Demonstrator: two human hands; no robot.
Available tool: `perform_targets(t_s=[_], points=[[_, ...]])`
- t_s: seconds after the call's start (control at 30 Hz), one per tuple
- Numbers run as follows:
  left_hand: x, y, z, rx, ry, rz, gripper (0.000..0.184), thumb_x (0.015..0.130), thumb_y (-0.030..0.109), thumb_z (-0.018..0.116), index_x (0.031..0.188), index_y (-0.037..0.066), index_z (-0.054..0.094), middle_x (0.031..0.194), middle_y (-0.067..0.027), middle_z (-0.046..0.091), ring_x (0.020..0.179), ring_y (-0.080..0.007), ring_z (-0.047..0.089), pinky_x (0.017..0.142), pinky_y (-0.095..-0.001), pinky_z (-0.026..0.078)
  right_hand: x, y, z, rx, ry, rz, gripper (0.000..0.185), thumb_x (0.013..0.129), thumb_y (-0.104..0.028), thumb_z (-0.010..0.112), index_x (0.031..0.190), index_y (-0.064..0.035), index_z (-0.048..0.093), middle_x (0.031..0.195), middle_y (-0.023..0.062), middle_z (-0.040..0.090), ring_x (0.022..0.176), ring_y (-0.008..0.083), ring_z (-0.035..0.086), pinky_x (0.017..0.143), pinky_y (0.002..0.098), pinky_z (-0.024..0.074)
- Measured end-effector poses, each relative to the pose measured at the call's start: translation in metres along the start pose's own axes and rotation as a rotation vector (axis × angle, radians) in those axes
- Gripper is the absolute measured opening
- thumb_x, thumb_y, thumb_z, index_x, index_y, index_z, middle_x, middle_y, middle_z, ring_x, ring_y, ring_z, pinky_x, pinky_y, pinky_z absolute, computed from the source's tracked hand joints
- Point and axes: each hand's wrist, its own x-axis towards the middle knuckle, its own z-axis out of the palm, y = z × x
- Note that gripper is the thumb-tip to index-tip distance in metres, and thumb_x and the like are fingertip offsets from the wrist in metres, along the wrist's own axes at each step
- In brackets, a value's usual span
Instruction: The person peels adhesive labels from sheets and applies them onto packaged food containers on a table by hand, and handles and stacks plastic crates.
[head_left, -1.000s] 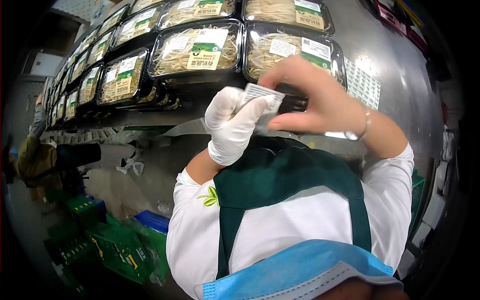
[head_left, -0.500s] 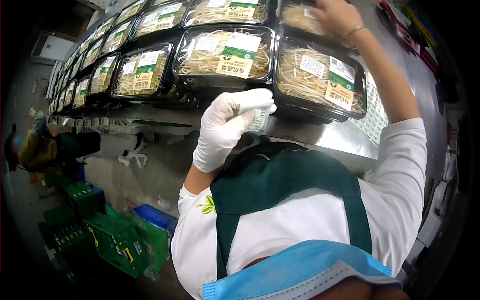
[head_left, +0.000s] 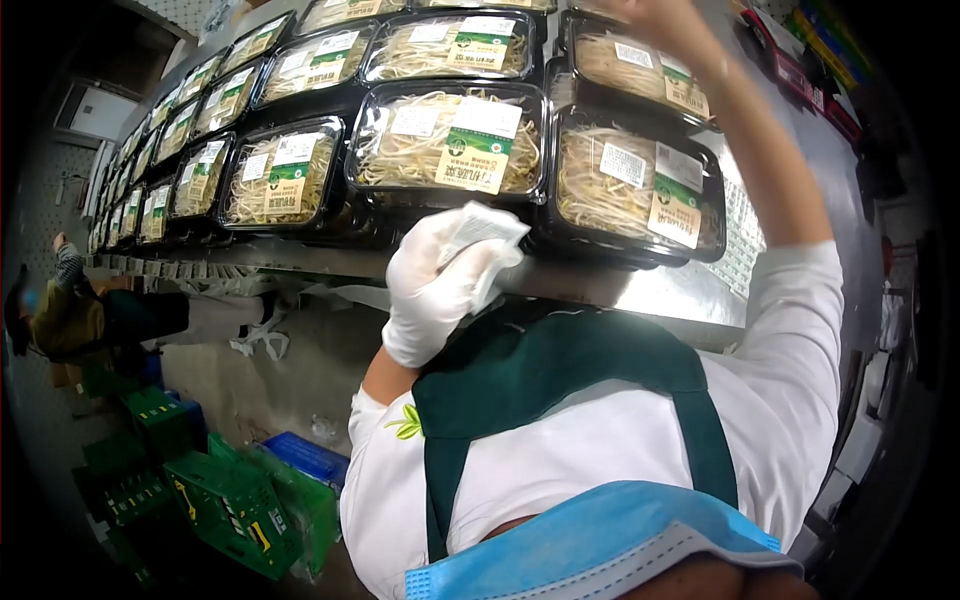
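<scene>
My left hand [head_left: 425, 295], in a white glove, is closed on a small stack of white labels [head_left: 484, 232] in front of the nearest row. My bare right hand [head_left: 672, 28] is stretched out at the top edge, above the far end of a black tray of bean sprouts [head_left: 625, 75]. Motion blurs its fingers and the frame cuts them off. In the front row, a tray of sprouts [head_left: 450, 145] and another tray [head_left: 640, 190] have clear lids. Each lid bears a green and beige label and a white barcode sticker.
More packed trays [head_left: 285, 180] run in rows to the left along the metal table [head_left: 640, 295]. Green crates [head_left: 230, 510] and a blue crate [head_left: 308, 458] stand on the floor. At the far left is another person [head_left: 70, 315]. Red and black boxes [head_left: 800, 75] lie at right.
My right hand has moved farther out, off the second right-hand tray, whose white sticker now shows. My left hand has turned the labels upward. The trays sit lower in view.
</scene>
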Motion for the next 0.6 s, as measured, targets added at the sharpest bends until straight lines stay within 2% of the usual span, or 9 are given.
perform_targets(t_s=[0.03,0.07,0.17,0.23,0.37,0.4,0.47,0.53,0.6], points=[[-0.004,-0.004,-0.010,0.005,0.011,-0.013,0.017,0.081,-0.005,0.052,0.097,-0.003,0.055,0.083,-0.0084,0.062,0.069,-0.0101,0.059,0.062,-0.0198,0.047,0.031,0.041,0.000,-0.206,0.129,-0.016,0.032,0.078,-0.029,0.055,0.086,0.0015,0.060,0.080,0.0183,0.062,0.075,0.0314,0.060,0.066,0.0389,0.0472],[-0.010,-0.009,-0.018,0.058,0.064,0.047,0.018,0.081,-0.004,0.052,0.099,-0.003,0.055,0.086,-0.0093,0.062,0.071,-0.0107,0.059,0.064,-0.0194,0.046,0.055,0.071,0.000,-0.308,0.032,0.137,0.032,0.078,-0.029,0.054,0.087,0.0007,0.060,0.082,0.0197,0.061,0.078,0.0326,0.059,0.070,0.0389,0.0467],[-0.031,-0.031,-0.059,0.167,0.106,0.043,0.020,0.078,-0.006,0.052,0.096,-0.002,0.056,0.092,-0.0103,0.061,0.081,-0.0129,0.058,0.069,-0.0230,0.046,0.086,0.143,0.037,-0.491,-0.020,0.068,0.035,0.077,-0.035,0.054,0.093,-0.0037,0.059,0.090,0.0188,0.061,0.087,0.0331,0.058,0.078,0.0389,0.0449],[-0.052,-0.040,-0.086,0.110,0.150,-0.158,0.022,0.075,-0.008,0.051,0.096,-0.003,0.056,0.092,-0.0114,0.062,0.080,-0.0144,0.059,0.072,-0.0248,0.047,0.088,0.139,0.045,-0.574,-0.089,0.033,0.038,0.077,-0.037,0.053,0.097,-0.0050,0.059,0.094,0.0181,0.061,0.091,0.0321,0.057,0.080,0.0384,0.0444],[-0.091,-0.068,-0.139,-0.111,0.312,-0.454,0.031,0.076,-0.002,0.056,0.107,-0.004,0.050,0.096,-0.0139,0.060,0.086,-0.0214,0.061,0.076,-0.0333,0.051,0.068,0.116,0.010,-0.810,-0.189,0.450,0.041,0.078,-0.036,0.049,0.108,-0.0081,0.055,0.104,0.0152,0.059,0.101,0.0292,0.055,0.084,0.0371,0.0434],[-0.096,-0.076,-0.147,-0.109,0.302,-0.460,0.031,0.076,-0.002,0.056,0.107,-0.004,0.050,0.096,-0.0139,0.060,0.086,-0.0214,0.061,0.076,-0.0333,0.051,0.059,0.108,0.002,-0.914,-0.200,0.428,0.034,0.079,-0.027,0.051,0.105,-0.0057,0.055,0.096,0.0162,0.061,0.095,0.0297,0.056,0.084,0.0362,0.0439],[-0.104,-0.089,-0.164,-0.256,0.326,-0.319,0.040,0.077,0.004,0.061,0.113,-0.003,0.046,0.102,-0.0137,0.057,0.086,-0.0209,0.059,0.075,-0.0321,0.050,0.048,0.159,-0.002,-0.559,0.103,0.056,0.036,0.075,-0.012,0.057,0.109,-0.0032,0.050,0.092,0.0145,0.060,0.087,0.0284,0.057,0.079,0.0353,0.0462],[-0.109,-0.112,-0.191,-0.169,0.440,-0.242,0.044,0.077,0.010,0.063,0.115,-0.003,0.044,0.099,-0.0112,0.055,0.086,-0.0181,0.056,0.074,-0.0305,0.049,0.000,0.118,-0.005,-0.406,0.011,0.045,0.030,0.087,-0.021,0.048,0.110,-0.0020,0.054,0.115,0.0124,0.054,0.106,0.0240,0.052,0.091,0.0332,0.0387],[-0.095,-0.113,-0.200,-0.104,0.469,-0.170,0.031,0.081,0.012,0.055,0.107,-0.004,0.049,0.095,-0.0126,0.059,0.082,-0.0187,0.058,0.073,-0.0300,0.049,-0.059,0.093,0.023,-0.340,-0.193,-0.213,0.041,0.089,-0.026,0.042,0.123,-0.0014,0.044,0.131,0.0135,0.040,0.124,0.0256,0.035,0.102,0.0334,0.0272]])
